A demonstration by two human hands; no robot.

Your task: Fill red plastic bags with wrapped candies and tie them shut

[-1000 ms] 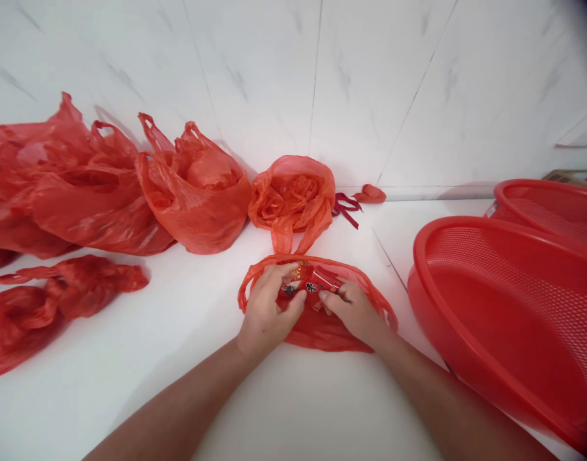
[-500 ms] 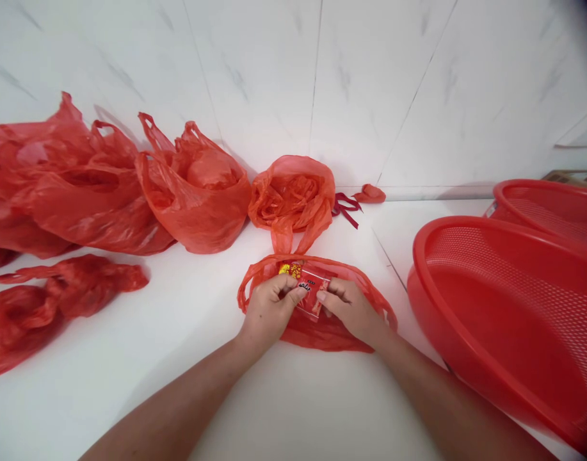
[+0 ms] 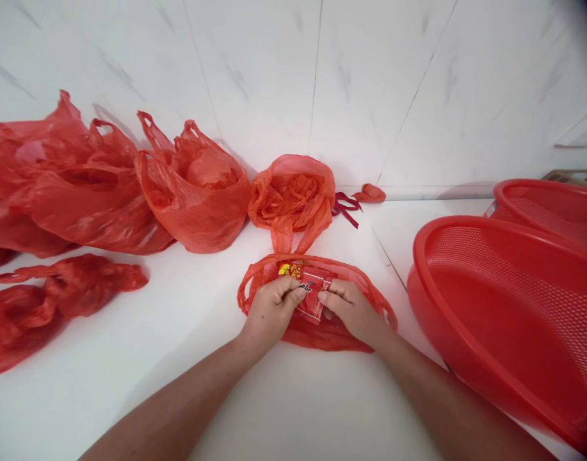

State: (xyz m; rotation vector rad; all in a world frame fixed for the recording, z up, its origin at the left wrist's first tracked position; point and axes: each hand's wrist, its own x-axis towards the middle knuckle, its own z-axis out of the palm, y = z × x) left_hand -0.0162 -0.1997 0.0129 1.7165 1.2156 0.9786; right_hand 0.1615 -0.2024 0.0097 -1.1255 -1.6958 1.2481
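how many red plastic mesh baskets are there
2: a red curved-rim plastic mesh basket at the near right, and a second red plastic mesh basket behind it, partly hidden; any nested beneath would not show.

Left hand [image 3: 269, 310] and right hand [image 3: 354, 310] both bare, thumbnails [image 3: 322, 296] short, a tiny dark speck [image 3: 263, 316] on the back of the left; left forearm [image 3: 178, 394] and right forearm [image 3: 447, 394] also bare, smooth, slim at the wrist, broadening evenly toward the body.

Red packet [image 3: 313, 296] partly hidden by left hand [image 3: 268, 310], front basket [image 3: 504, 333] cut off at right edge
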